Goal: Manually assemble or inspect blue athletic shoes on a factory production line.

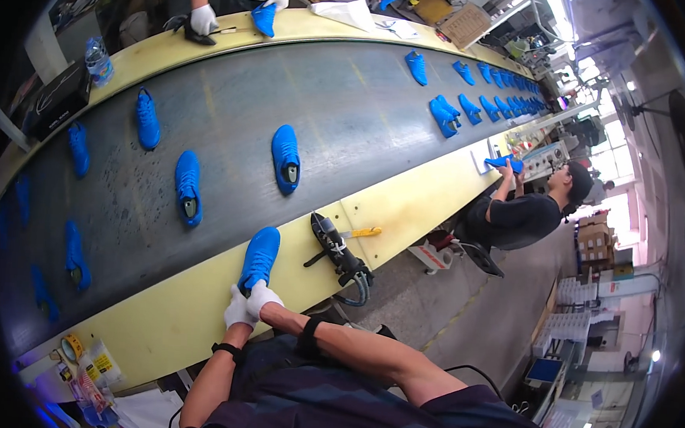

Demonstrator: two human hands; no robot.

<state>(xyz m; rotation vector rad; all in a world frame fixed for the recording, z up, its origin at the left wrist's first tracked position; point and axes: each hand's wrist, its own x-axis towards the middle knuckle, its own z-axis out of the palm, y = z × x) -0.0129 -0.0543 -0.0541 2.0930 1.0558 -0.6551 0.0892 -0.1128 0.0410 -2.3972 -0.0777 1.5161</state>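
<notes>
- Two gloved hands meet at the heel of one blue shoe (260,258); the left hand (237,311) and right hand (263,297) sit pressed side by side, both in white gloves
- Each grip is clenched on the shoe's heel end, fingers curled over it
- The shoe lies on the yellow desk (190,314) edge, toe pointing away from the grips toward the grey belt (340,113)
- Just right of the grips lies a black heat gun (338,250), its cable trailing off the desk edge; a yellow-handled tool (363,232) lies beside it
- Beyond the grips, on the belt, two more blue shoes lie nearest: one (286,158) straight ahead, another (189,187) ahead and to the left
- Many further blue shoes run along the belt, far right and far left of the grips
- Across the belt, another person's gloved hand (203,18) rests on the far desk edge, and their other hand holds a blue shoe
- Well to the right, a seated person in black (522,216) holds a blue shoe up in both hands
</notes>
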